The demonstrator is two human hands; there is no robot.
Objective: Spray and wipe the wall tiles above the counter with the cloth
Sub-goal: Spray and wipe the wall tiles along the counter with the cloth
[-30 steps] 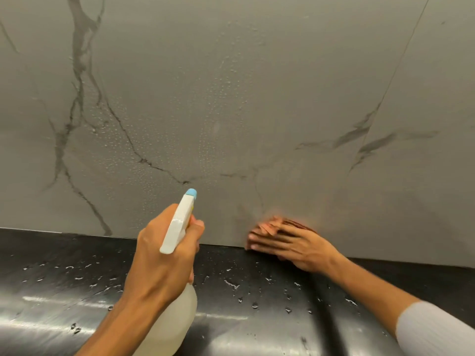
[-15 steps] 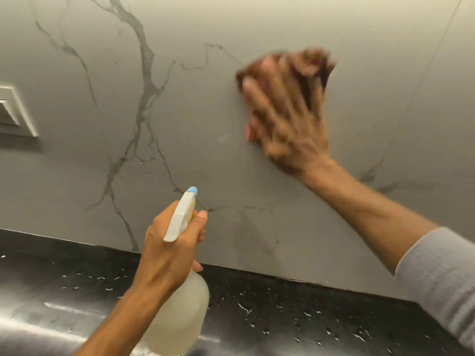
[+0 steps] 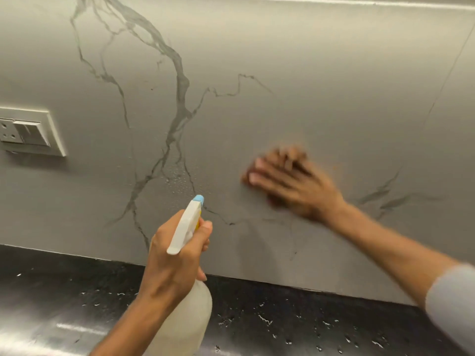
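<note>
The grey marble-veined wall tiles (image 3: 295, 73) fill the view above a black counter (image 3: 64, 291). My left hand (image 3: 174, 263) grips a translucent spray bottle (image 3: 185, 322) with a white trigger head and blue nozzle, pointed at the wall. My right hand (image 3: 295, 183), blurred by motion, presses a reddish-brown cloth (image 3: 276, 200) flat against the tile at mid height; the cloth is mostly hidden under the fingers. A small patch of spray droplets (image 3: 180, 179) clings to the tile left of that hand.
A white socket and switch plate (image 3: 25, 132) is mounted on the wall at the left. Water droplets are scattered over the counter (image 3: 270, 319). A thin tile joint (image 3: 442, 86) runs diagonally at the right.
My right hand swept the cloth from the wall's base up high, then back down to mid height. Most droplets on the tile are gone. The view shifted, showing the socket plate.
</note>
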